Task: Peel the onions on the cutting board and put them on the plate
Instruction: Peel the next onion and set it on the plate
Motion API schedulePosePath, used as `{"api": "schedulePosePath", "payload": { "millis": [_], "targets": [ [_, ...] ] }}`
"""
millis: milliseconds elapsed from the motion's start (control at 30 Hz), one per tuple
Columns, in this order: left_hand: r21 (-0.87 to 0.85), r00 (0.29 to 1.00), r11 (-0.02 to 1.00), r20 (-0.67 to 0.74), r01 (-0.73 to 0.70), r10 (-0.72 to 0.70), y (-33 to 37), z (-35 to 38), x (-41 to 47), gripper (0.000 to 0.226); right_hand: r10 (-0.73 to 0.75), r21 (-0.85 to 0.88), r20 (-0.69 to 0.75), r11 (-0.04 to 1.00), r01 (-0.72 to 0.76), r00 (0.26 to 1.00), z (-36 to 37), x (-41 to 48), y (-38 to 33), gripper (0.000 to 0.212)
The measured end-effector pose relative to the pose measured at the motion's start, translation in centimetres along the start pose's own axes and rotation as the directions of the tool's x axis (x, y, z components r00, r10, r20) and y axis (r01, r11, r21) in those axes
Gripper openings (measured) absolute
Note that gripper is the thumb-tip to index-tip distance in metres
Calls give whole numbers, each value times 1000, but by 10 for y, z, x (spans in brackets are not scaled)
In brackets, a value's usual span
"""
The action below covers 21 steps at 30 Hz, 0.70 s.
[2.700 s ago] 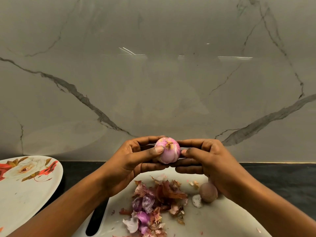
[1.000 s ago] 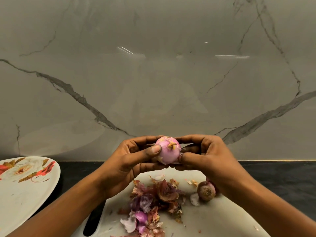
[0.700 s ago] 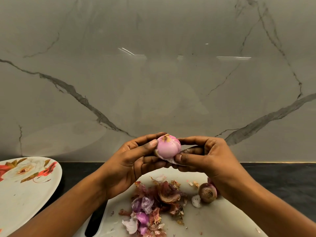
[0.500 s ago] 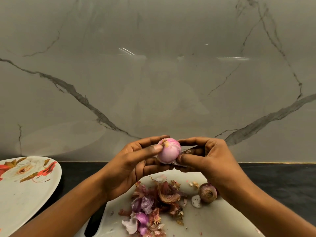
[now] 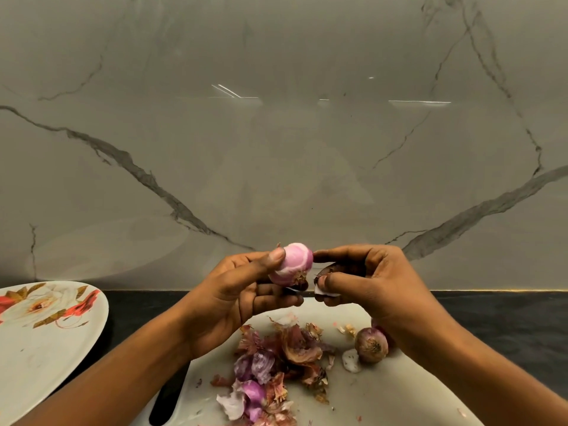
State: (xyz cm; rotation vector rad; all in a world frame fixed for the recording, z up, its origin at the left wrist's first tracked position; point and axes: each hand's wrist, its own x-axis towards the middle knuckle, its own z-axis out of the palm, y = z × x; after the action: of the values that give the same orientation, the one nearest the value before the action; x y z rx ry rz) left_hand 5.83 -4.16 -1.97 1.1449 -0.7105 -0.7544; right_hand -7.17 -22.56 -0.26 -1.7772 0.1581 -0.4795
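My left hand point(image 5: 236, 299) grips a mostly peeled pink onion point(image 5: 293, 262) between thumb and fingers, held up above the white cutting board point(image 5: 384, 392). Just right of it, my right hand point(image 5: 365, 281) pinches a piece of peel point(image 5: 325, 291) between thumb and fingers, a small gap away from the onion. An unpeeled brown onion point(image 5: 370, 345) lies on the board under my right wrist. The floral plate point(image 5: 40, 348) sits at the left edge with no onions on the part I see.
A heap of purple and brown onion skins point(image 5: 276, 364) covers the middle of the board. The board's handle slot point(image 5: 167, 398) faces me at its left end. A dark countertop point(image 5: 507, 327) lies around it, with a marble wall point(image 5: 276, 133) close behind.
My left hand turned the onion so its root end now faces down toward me. My right hand pulled a strip of peel off and drew slightly away to the right.
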Motion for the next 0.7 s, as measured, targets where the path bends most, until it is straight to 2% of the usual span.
{"api": "schedulePosePath", "payload": {
  "millis": [133,200,300,400,467,567,700],
  "targets": [
    [-22,1000,999,-11,-28,28,1,-5,1,41,13,-104,40,995,-9,999,3,-3,3,25],
    [42,999,998,-32,-39,41,0,-6,1,48,17,-151,40,988,-11,999,5,-3,4,21],
    [188,995,981,-70,-53,67,0,-6,0,59,42,-102,36,994,-38,998,6,0,4,18],
    [240,993,968,-75,-74,94,1,-7,0,64,61,-25,55,998,-59,997,4,2,3,18],
    [255,993,962,-49,-92,108,1,-7,0,63,48,-12,84,999,-47,995,4,1,1,25],
    [296,994,949,4,-107,111,0,-5,-2,62,33,-54,114,998,-27,993,3,0,1,48],
    [311,995,946,33,-95,89,-2,-5,-2,61,46,-75,162,997,-34,986,-2,1,-1,47]
  ]
}}
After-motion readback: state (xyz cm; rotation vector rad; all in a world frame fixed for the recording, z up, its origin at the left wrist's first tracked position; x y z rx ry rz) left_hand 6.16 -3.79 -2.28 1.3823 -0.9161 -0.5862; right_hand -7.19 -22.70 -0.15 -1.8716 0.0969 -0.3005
